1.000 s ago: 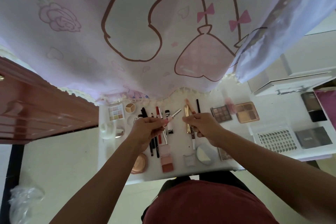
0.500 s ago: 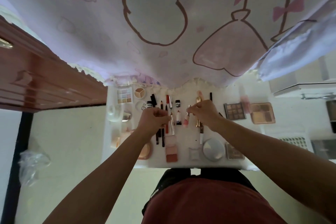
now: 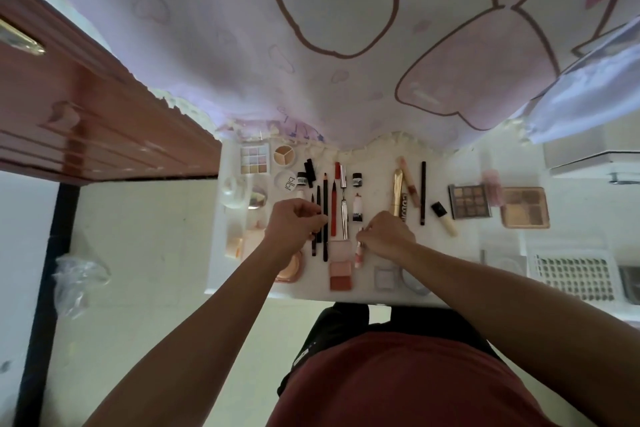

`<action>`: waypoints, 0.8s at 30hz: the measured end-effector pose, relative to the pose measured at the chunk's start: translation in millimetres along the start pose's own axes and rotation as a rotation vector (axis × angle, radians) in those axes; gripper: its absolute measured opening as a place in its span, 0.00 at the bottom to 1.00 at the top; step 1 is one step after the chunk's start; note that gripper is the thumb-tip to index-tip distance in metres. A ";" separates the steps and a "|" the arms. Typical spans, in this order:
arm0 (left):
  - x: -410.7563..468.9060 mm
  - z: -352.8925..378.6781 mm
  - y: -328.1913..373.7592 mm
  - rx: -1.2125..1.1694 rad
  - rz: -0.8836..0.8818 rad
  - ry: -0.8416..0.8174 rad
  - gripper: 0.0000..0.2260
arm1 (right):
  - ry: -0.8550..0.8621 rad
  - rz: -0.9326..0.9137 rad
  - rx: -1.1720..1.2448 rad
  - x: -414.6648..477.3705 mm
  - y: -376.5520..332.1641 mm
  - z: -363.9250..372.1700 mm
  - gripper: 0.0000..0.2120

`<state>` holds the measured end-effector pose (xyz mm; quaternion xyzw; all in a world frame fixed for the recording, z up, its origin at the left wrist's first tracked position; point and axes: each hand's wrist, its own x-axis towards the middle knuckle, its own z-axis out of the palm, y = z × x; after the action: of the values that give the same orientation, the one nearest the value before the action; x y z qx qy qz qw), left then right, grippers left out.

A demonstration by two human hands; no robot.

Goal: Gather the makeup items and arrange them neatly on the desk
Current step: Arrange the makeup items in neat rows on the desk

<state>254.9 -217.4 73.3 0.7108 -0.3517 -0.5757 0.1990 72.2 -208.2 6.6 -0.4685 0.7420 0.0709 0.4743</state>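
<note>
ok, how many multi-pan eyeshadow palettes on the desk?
3. Pastel palette at the far left; dark brown palette right of centre; rose-gold palette just right of it. Others may be hidden under the arms.

White bench (image 3: 381, 191). Lilac-pink cloth (image 3: 242, 45) behind, brown cartoon outlines, pink bows, faint hearts. Red pencil (image 3: 333, 211) among black pencils (image 3: 325, 215). Pastel grid palette (image 3: 254, 160); brown-toned grid palette (image 3: 469, 201); peach palette (image 3: 524, 207) in rose-gold case. Gold tube (image 3: 397, 192). Pink and terracotta blush blocks (image 3: 341, 276). Small pink tube (image 3: 359, 255). Reddish-brown wooden cabinet (image 3: 86, 121), glossy. Maroon shirt (image 3: 398, 381). White tray (image 3: 573, 274), dark dot grid.
</note>
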 end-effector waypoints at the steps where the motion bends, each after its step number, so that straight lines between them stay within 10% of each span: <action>1: -0.3 -0.1 -0.3 -0.001 -0.004 -0.004 0.07 | -0.001 -0.002 0.008 -1.1 -0.7 0.1 0.11; 9: -1.2 -6.1 8.3 -0.044 0.010 -0.023 0.06 | 0.079 -0.006 0.240 -0.4 1.0 -30.8 0.12; 24: -6.3 -15.8 4.0 -0.097 -0.007 0.001 0.07 | 0.131 -0.117 -0.087 3.2 -0.4 -14.7 0.09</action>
<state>268.4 -217.5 84.4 0.7018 -0.3206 -0.5925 0.2314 62.7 -218.5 12.2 -0.5347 0.7391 0.0442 0.4072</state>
